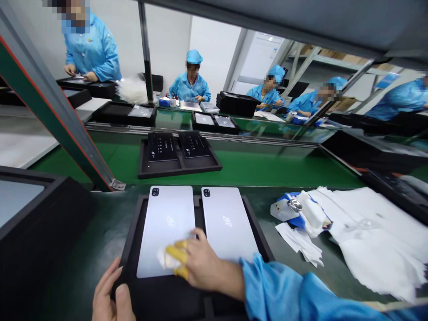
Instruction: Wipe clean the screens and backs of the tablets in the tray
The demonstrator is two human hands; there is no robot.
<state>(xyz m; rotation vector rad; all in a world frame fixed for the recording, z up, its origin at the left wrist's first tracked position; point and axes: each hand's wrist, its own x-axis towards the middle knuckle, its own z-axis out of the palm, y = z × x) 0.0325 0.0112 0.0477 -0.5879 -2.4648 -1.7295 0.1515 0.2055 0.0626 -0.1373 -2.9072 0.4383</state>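
Note:
A black tray [133, 232] sits in front of me with two silver tablets lying back-up, side by side. My right hand [197, 265], with yellow finger cots, presses a small white cloth [163, 258] on the lower right part of the left tablet [165, 223]. The right tablet [225, 220] lies untouched beside it. My left hand [109, 296] grips the tray's near left edge, fingers curled over the rim.
Another black tray [177, 154] with two dark tablets rests on the green conveyor belt beyond. White wipes [374, 236] and a blue-white packet [289, 207] lie at right. A black box [33, 218] stands at left. Several people in blue coats work across the line.

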